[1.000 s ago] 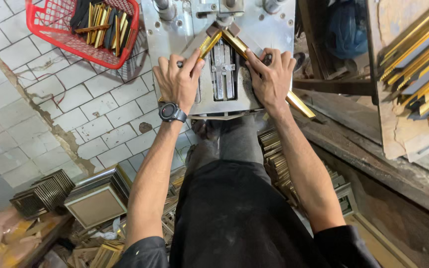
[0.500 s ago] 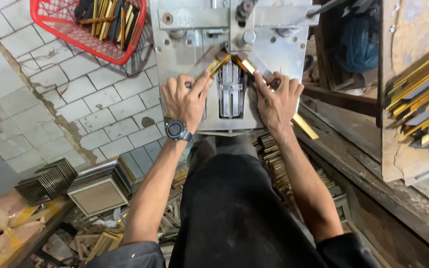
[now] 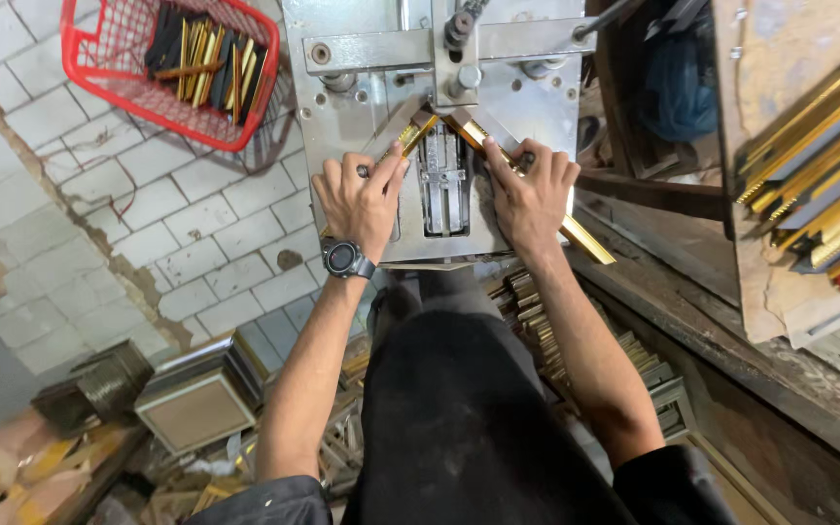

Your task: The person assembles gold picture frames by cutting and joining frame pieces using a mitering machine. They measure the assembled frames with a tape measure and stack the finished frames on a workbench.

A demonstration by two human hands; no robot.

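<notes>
Two gold frame moulding pieces meet in a corner on the grey metal joining machine [image 3: 362, 107]. My left hand [image 3: 360, 202], with a black wristwatch, presses the left moulding piece [image 3: 410, 136] flat on the plate. My right hand [image 3: 529, 199] presses the right moulding piece [image 3: 585, 238], whose long end sticks out past the machine's right front corner. The mitred ends touch under the machine's clamp head [image 3: 459, 73].
A red wire basket [image 3: 89, 73] of black and gold moulding offcuts stands on the tiled floor, upper left. Long gold mouldings [image 3: 809, 165] are stacked in a rack at right. Joined frames [image 3: 196, 403] and stacked pieces [image 3: 537, 331] lie near my legs.
The view has tilted so the machine sits lower in frame. Both hands stay pressed on the moulding pieces, which have been pushed tighter into the corner under the clamp head.
</notes>
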